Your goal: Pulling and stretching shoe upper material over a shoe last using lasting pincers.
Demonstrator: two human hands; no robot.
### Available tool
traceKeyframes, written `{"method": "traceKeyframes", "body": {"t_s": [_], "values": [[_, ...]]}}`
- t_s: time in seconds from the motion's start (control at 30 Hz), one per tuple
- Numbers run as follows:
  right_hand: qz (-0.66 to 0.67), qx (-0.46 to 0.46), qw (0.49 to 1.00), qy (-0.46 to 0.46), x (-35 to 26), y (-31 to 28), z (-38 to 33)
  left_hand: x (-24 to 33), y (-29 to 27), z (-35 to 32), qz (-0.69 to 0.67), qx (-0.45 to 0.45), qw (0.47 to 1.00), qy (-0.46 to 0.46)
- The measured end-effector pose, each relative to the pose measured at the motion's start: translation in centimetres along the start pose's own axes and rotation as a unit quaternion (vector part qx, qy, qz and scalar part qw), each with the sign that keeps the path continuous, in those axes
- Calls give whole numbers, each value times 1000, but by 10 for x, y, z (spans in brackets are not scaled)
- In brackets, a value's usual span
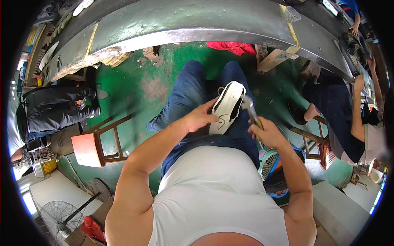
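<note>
A shoe [226, 110] lies on my thighs with its pale underside up, a dark curved mark near the end closest to me. Dark material shows along its edges. My left hand [202, 118] grips the near left side, thumb resting on the pale surface. In my right hand [266, 132] is a hammer [250, 109], its metal head raised just right of the shoe and apart from it. The fingers wrap round the handle, and the exact shape of the head is hard to make out.
A long grey workbench [180, 24] curves across the far side. Red cloth [232, 47] lies beneath it. Stools stand left [88, 149] and right [324, 151]. A green fan [269, 164] sits close by my right side. Other people [57, 108] are at both sides.
</note>
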State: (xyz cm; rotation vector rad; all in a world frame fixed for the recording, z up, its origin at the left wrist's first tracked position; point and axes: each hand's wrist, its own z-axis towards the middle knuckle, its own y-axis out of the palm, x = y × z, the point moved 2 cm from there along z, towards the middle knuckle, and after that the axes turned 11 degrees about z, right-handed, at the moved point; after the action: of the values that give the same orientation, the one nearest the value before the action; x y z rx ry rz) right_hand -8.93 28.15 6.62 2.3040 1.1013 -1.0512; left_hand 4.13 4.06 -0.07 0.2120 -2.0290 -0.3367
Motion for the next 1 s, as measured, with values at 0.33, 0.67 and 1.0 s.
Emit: {"method": "traceKeyframes", "body": {"t_s": [0.33,0.67,1.0], "values": [[-531,-160,828,-83,-87,33,5,-20,30,-1,30,74,995,55],[-379,-49,902,-198,10,55,26,-51,5,34,89,356,930,-31],[-420,22,884,-206,-7,30,25,-20,12,19,406,358,818,194]]}}
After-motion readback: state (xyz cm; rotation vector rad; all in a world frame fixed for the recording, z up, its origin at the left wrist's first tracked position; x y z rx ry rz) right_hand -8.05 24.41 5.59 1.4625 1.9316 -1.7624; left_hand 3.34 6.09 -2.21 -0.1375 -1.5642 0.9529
